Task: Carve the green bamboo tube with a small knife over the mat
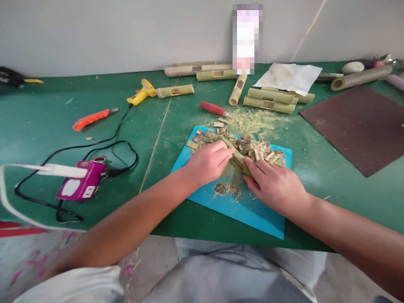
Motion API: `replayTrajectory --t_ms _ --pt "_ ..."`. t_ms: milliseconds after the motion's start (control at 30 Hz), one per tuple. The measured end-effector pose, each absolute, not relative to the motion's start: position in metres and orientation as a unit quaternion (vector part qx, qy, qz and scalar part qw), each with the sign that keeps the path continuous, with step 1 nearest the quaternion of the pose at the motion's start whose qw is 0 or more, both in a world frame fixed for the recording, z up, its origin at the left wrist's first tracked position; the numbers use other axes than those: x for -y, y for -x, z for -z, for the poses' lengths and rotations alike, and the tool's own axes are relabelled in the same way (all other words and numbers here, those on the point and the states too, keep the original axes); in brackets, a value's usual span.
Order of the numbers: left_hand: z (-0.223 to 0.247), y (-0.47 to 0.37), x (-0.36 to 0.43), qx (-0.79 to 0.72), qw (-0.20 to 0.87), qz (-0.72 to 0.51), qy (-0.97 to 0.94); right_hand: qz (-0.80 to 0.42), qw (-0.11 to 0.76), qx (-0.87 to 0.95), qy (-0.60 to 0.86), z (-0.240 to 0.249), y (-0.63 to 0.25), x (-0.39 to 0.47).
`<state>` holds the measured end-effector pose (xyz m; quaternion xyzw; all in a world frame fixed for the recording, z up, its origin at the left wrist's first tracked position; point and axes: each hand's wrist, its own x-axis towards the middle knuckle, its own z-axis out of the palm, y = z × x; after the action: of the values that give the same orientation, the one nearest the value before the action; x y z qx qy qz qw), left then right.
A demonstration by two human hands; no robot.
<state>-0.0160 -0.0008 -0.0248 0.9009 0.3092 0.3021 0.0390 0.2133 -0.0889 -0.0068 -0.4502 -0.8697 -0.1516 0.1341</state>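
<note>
A length of bamboo tube (239, 157) lies slantwise over a blue sheet (252, 216) on the green table. My left hand (215, 160) grips its upper left part with bent fingers. Lower down, my right hand (274, 181) closes on the other end of the same tube. Around both hands are cut bamboo chips (244, 145), and a small heap of shavings (227, 189) sits between my wrists. Beyond the sheet rests a red-handled knife (214, 108), its blade near pale green sawdust (255, 122). My palms hide parts of the tube.
Several notched bamboo tubes (268, 104) lie at the back, some under white paper (287, 78). A dark brown board (356, 126) is on the right. To the left are an orange cutter (93, 119), a yellow corded tool (142, 92) and a purple power socket (82, 181) with trailing cables.
</note>
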Motion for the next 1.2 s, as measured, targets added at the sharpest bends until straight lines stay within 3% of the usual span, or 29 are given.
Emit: replayTrajectory --t_ms 600,1033,1200 --pt "0.019 0.022 -0.004 -0.319 0.071 -0.338 -0.883 0.17 0.18 0.869 0.429 0.01 -0.22 0.082" --pt "0.022 0.026 -0.029 -0.363 0.05 -0.316 -0.875 0.131 0.091 0.881 0.445 0.008 -0.23 0.039" --pt "0.019 0.031 -0.038 -0.374 0.022 -0.298 -0.878 0.132 0.129 0.872 0.454 0.01 -0.225 0.037"
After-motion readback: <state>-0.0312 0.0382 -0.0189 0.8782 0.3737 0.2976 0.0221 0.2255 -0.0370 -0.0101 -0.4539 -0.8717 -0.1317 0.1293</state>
